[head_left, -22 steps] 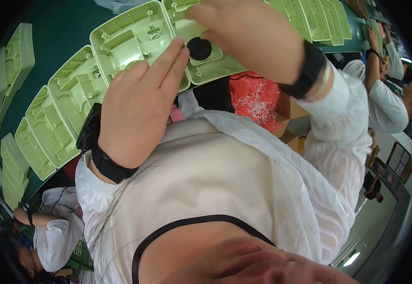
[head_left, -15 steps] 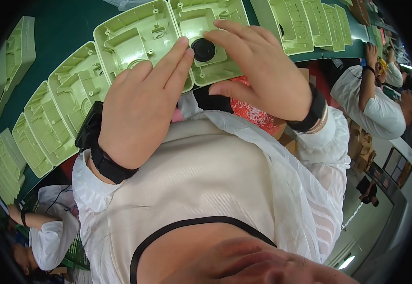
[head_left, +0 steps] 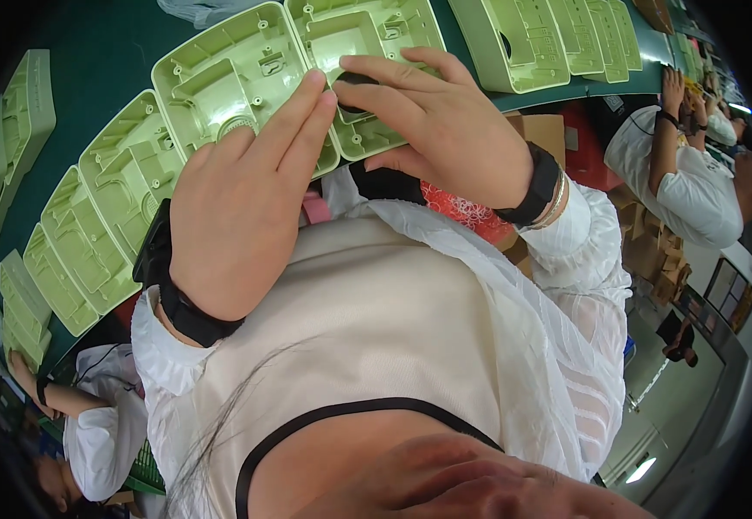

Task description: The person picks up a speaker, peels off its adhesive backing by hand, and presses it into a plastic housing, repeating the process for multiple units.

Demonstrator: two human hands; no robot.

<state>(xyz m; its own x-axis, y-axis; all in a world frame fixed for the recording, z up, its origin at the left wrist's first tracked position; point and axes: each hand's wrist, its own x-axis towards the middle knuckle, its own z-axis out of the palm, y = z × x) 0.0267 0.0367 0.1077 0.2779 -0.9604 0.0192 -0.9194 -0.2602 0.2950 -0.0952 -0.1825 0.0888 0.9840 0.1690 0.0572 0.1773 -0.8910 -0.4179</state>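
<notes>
A light-green plastic housing (head_left: 328, 36) lies open side up on the table before me, with a black round part (head_left: 358, 79) inside it. My right hand (head_left: 449, 117) is over this housing, its fingers spread and resting across the black part, which they partly hide. The thumb is near the housing's front wall. My left hand (head_left: 242, 208) has its index and middle fingers stretched out, their tips beside the black part at the edge between two housings. Under and behind that hand lies a neighbouring green housing (head_left: 220, 82). Neither hand is closed around anything.
More green housings (head_left: 129, 151) run in a row to the left, and others (head_left: 518, 43) stand at the right on the dark green table (head_left: 90, 39). Clear plastic film (head_left: 207, 10) lies at the back. Cardboard boxes (head_left: 542, 134) are below. Co-workers sit at both sides.
My right hand has moved left and its fingers now cover much of the black part. The housings before me have shifted slightly left. My left hand has moved a little left with them.
</notes>
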